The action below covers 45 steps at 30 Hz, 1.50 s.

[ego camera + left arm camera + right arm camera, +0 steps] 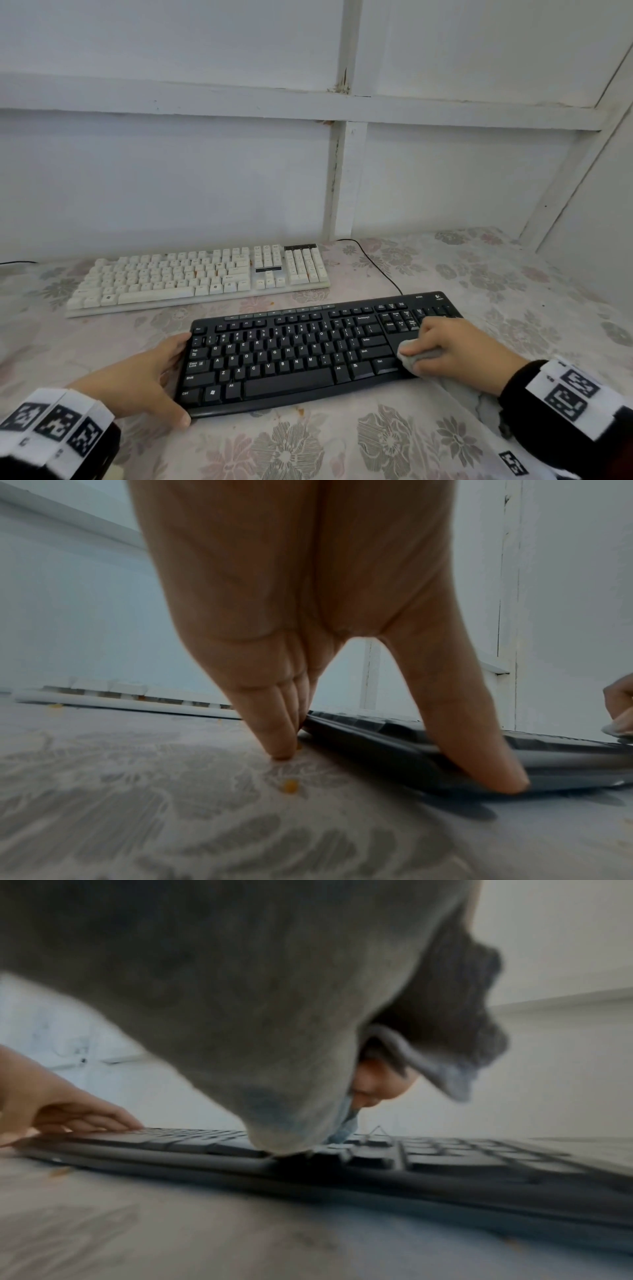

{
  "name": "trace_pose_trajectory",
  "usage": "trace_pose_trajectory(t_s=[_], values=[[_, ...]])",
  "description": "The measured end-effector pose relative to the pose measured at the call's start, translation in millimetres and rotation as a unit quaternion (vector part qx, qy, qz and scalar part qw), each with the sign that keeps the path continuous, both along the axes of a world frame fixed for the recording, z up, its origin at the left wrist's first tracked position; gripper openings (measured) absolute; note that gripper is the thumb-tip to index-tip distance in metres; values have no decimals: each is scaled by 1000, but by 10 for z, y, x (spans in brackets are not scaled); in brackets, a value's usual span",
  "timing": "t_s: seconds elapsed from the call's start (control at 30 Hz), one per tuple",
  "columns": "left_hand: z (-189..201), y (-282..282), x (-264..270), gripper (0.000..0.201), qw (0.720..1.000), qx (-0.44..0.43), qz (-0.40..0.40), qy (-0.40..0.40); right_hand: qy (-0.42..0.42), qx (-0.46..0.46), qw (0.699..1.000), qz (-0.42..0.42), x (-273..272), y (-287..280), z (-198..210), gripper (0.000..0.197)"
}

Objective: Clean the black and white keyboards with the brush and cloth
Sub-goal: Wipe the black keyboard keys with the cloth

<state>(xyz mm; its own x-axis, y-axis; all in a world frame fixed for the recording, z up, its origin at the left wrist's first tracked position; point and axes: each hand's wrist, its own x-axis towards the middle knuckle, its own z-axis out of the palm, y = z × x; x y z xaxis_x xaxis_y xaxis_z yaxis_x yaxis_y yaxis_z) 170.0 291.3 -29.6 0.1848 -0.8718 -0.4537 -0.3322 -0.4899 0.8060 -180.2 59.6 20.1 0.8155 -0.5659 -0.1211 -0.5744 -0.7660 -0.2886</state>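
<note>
The black keyboard [308,349] lies near me on the table, and the white keyboard [198,277] lies behind it, to the left. My left hand [161,373] braces the black keyboard's left end: its thumb lies straight along the front corner and its straight fingers [284,739] touch the back corner. My right hand [455,349] grips a bunched grey cloth [411,358] and presses it on the keys at the right, near the arrow block. In the right wrist view the cloth [240,1015] fills the frame and touches the black keyboard [411,1167]. No brush is in view.
A floral tablecloth [342,445] covers the table. A black cable [376,267] runs from the back wall toward the black keyboard's rear edge. Small orange crumbs [290,787] lie on the tablecloth by my left fingers. White walls close in at the back and right.
</note>
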Motion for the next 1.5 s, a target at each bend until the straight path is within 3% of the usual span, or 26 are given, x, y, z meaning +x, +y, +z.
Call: trace_pose_trajectory(t_s=[0.17, 0.53, 0.8, 0.93, 1.03, 1.2, 1.5], values=[[18, -6, -7, 160, 1000, 7, -4, -10, 47, -50, 998, 16, 114, 68, -120, 20], [55, -16, -36, 164, 1000, 7, -8, -9, 91, -79, 991, -54, -273, -228, -97, 22], [24, -17, -17, 165, 1000, 4, 2, -4, 14, 2, 999, -44, -147, -115, 89, 15], [-13, -26, 2, 160, 1000, -5, 4, 8, 28, -29, 999, -23, -53, -65, 10, 17], [-51, -22, 30, 155, 1000, -14, 5, 20, 39, -60, 996, -60, -163, -200, -32, 16], [-89, -4, 64, 163, 1000, -20, 10, 10, 10, 18, 997, -79, -389, -337, -73, 20], [-79, -9, 44, 165, 1000, -23, 9, 11, 42, -21, 991, -127, -736, -603, -90, 18]])
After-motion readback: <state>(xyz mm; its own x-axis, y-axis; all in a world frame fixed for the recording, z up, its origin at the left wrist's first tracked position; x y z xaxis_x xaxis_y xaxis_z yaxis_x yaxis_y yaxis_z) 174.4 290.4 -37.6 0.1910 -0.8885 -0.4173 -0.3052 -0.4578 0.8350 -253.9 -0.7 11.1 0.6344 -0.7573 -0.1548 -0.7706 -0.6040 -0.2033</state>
